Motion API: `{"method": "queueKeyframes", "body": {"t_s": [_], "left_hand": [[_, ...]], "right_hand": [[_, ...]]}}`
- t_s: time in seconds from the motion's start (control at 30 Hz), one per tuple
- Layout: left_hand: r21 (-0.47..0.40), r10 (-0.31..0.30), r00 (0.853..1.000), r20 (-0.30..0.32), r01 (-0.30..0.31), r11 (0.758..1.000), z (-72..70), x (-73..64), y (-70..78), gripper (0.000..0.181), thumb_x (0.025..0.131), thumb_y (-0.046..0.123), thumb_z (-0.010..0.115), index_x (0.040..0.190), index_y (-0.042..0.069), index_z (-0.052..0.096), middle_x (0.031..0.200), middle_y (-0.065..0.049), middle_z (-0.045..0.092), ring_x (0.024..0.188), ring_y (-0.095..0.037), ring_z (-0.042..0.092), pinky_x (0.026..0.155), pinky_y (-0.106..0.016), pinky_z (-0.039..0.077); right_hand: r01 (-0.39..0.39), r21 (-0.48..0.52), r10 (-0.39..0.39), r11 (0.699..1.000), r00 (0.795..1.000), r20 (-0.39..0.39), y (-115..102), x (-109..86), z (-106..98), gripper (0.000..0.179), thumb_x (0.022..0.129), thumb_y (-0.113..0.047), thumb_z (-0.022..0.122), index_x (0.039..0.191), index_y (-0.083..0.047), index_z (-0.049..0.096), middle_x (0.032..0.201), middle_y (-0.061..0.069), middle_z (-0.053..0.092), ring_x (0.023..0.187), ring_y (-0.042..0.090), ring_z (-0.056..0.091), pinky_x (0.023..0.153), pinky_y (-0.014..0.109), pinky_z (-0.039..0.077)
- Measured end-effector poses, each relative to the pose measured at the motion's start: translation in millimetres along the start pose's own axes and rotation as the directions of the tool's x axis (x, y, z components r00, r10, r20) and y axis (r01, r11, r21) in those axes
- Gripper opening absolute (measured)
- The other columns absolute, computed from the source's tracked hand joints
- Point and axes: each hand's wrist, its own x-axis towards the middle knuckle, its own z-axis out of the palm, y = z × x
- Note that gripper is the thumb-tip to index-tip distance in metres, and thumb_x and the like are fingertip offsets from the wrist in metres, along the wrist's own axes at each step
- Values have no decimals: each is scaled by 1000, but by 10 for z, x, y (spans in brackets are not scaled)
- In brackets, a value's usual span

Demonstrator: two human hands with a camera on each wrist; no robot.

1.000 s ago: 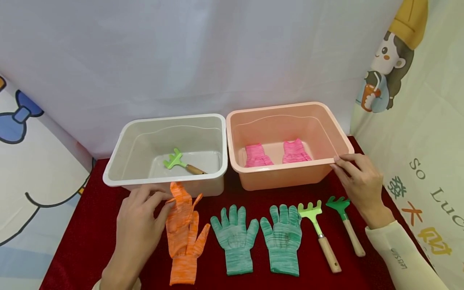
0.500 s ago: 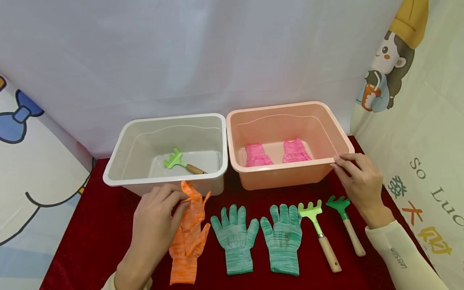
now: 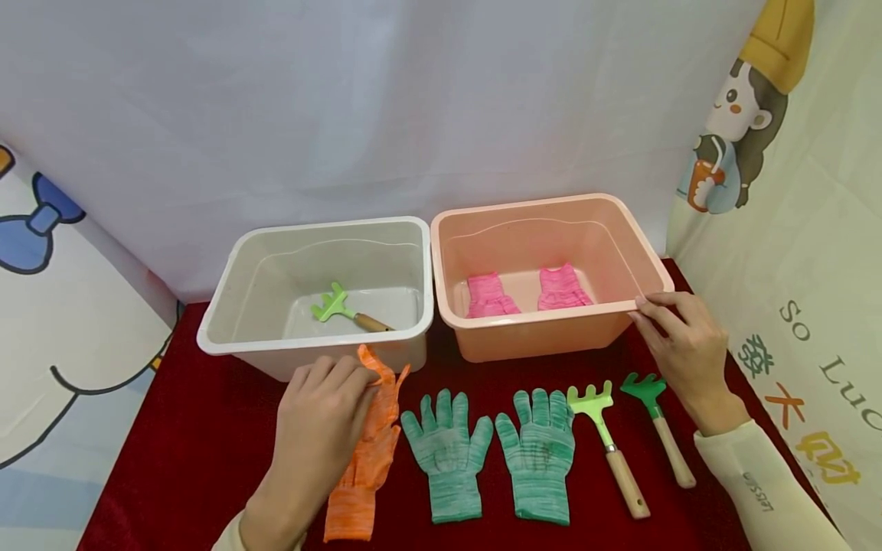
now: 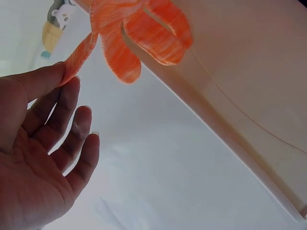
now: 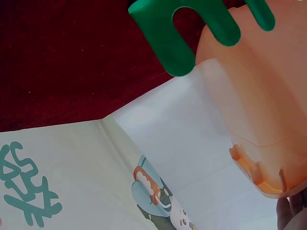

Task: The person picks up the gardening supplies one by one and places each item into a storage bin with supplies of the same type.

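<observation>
My left hand [image 3: 320, 428] pinches a fingertip of an orange knit glove [image 3: 354, 490] between thumb and index finger; the left wrist view shows this pinch and the glove's [image 4: 153, 38] other fingers spread out. The glove's finger end is raised before the white tub [image 3: 331, 354], while its cuff lies on the dark red cloth. At the front right corner of the peach tub [image 3: 544, 329], my right hand [image 3: 682, 352] holds the rim with thumb and fingers. In the right wrist view only fingertips [image 5: 285, 211] show at that rim.
Inside the white tub lies a light green hand rake [image 3: 334, 304]; pink gloves [image 3: 485, 295] lie in the peach one. Two teal gloves [image 3: 451, 451] [image 3: 540, 451], another light green rake [image 3: 606, 436] and a dark green rake [image 3: 651, 394] lie in front. Printed curtains stand around.
My left hand has moved right with the pinched glove finger, folding the orange glove over rightward. The right hand stays on the peach tub's rim.
</observation>
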Motion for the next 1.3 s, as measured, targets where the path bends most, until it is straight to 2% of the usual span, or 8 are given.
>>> {"method": "queueKeyframes", "body": {"t_s": [0.37, 0.73, 0.87, 1.0, 1.13, 1.3], "left_hand": [[-20, 57, 998, -10, -57, 998, 51, 101, 120, 3, 82, 11, 68, 83, 9, 66, 81, 0, 60, 76, -22, 52, 66, -36, 40], [-59, 59, 998, 3, -58, 997, 76, 184, 220, 4, 81, 15, 71, 82, 13, 69, 82, 3, 59, 78, -19, 52, 63, -33, 38], [-85, 54, 998, -16, -55, 995, 100, 215, 257, 4, 80, 16, 72, 80, 13, 68, 81, 4, 58, 77, -18, 52, 63, -32, 38], [-113, 62, 998, -29, -65, 991, 122, 246, 301, 4, 81, 16, 72, 80, 14, 68, 82, 5, 58, 77, -17, 52, 61, -31, 37], [-134, 74, 997, -12, -75, 988, 134, 279, 352, 4, 81, 17, 71, 82, 13, 69, 81, 5, 57, 77, -16, 52, 60, -29, 35], [-197, 72, 997, -9, -72, 978, 163, 322, 419, 4, 81, 16, 72, 82, 14, 69, 79, 6, 56, 75, -14, 51, 63, -29, 35]], "right_hand": [[2, 9, -2, 1000, 1000, -4, 10, -4, 11, 28, 80, -31, 72, 87, -4, 74, 91, 13, 66, 82, 36, 60, 83, 43, 49], [-7, 9, 7, 1000, 1000, 9, -1, -4, 5, 23, 71, -16, 80, 89, -4, 74, 92, 13, 66, 83, 35, 59, 82, 46, 49], [-9, 9, 9, 1000, 1000, 8, -1, -9, 5, 24, 68, -14, 81, 89, -4, 74, 92, 13, 66, 83, 35, 59, 81, 45, 49], [-7, 15, 8, 1000, 1000, -10, 3, -15, 12, 23, 69, -15, 81, 88, -4, 74, 91, 13, 66, 82, 35, 59, 82, 43, 49], [-5, 17, 6, 1000, 1000, -23, 3, -17, 18, 22, 71, -18, 80, 88, -4, 74, 91, 13, 66, 82, 36, 59, 83, 42, 49], [-3, 7, 3, 1000, 1000, -17, 1, -17, 23, 22, 72, -19, 79, 88, -4, 74, 91, 13, 66, 82, 35, 59, 81, 44, 50]]}}
